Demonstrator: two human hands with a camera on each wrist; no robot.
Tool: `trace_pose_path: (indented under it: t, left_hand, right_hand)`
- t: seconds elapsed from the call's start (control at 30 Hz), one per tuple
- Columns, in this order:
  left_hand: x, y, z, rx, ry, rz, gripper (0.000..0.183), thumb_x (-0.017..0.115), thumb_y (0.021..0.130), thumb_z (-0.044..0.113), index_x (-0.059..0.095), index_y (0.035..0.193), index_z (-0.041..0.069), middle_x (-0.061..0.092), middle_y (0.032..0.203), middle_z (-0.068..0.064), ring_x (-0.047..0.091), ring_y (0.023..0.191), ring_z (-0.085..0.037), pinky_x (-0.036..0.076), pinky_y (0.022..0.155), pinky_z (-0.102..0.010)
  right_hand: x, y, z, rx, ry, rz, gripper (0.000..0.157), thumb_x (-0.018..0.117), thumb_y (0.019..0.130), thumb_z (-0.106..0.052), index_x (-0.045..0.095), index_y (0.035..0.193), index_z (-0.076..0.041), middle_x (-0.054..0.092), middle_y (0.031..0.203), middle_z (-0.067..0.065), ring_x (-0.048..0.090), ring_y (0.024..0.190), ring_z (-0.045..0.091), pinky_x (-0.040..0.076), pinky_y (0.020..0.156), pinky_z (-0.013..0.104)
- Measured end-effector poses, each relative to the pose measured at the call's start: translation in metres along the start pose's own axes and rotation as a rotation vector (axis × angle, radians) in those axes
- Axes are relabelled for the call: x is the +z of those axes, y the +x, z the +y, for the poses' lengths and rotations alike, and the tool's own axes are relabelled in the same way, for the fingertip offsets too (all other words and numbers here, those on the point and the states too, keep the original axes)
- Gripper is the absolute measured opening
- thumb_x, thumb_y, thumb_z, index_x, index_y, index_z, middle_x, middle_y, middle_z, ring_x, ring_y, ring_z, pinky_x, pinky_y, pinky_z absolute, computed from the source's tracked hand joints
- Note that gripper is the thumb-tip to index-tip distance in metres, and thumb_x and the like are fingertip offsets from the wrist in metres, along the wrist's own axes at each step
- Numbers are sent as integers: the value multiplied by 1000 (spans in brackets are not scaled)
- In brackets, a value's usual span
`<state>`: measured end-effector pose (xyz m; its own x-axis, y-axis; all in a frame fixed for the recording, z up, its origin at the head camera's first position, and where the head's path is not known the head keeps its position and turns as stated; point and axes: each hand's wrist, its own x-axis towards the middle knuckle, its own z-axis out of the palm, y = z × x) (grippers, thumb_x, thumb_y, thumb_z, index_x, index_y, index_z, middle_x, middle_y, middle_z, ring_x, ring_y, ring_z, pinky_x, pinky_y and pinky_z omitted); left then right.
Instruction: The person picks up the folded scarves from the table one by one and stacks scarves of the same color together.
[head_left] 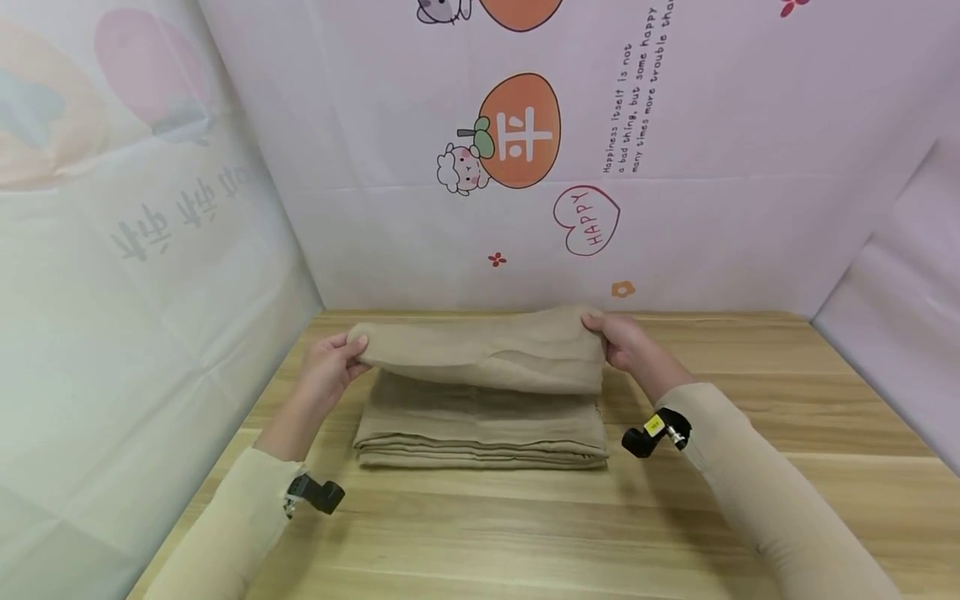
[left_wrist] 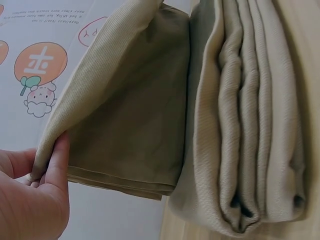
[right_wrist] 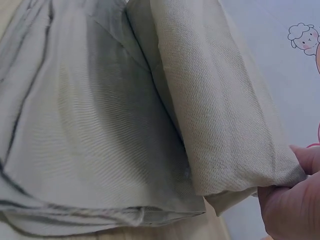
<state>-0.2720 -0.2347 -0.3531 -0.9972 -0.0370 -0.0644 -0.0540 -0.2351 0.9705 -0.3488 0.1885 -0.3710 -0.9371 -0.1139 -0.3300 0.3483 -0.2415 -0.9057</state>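
A folded khaki cloth (head_left: 480,454) lies in several layers on the wooden table; what kind of article it is, I cannot tell. Its raised upper fold (head_left: 465,346) stands up along the far side, held at both ends. My left hand (head_left: 330,367) pinches the left end between thumb and fingers; the left wrist view shows this fold (left_wrist: 125,110) apart from the thick layered edge (left_wrist: 240,115). At the right end, my right hand (head_left: 628,343) grips the corner, thumb on the near face. The right wrist view shows the lifted fold (right_wrist: 215,100) bulging above the flat lower layers (right_wrist: 100,125).
The wooden table (head_left: 480,533) extends in front of the cloth and to both sides. A white printed sheet (head_left: 390,200) hangs behind it, close to the raised fold, and more white sheeting (head_left: 150,333) borders the left side. Small black cameras (head_left: 318,493) are strapped to both wrists.
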Motion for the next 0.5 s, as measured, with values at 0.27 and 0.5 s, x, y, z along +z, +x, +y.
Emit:
trace_pose_path:
  t: [0.27,0.5]
  left_hand:
    - [-3,-11,-8,-41,7,-35,44,49,100,0,34,136,-20,68,90,-2,68,83,-10,54,83,-24]
    - [-5,-18,-17,-75,-39,-22,39,49,99,-4,39,133,-18,70,84,-3,69,79,-11,55,79,-24]
  right_hand:
    - [-8,-5,5,81,-58,-63,9,50,101,-11,53,97,-3,64,76,-1,64,68,9,56,65,23]
    - [-12,-9,11,118,-74,-45,10,51,101,-11,49,104,-2,64,77,0,64,68,10,56,65,23]
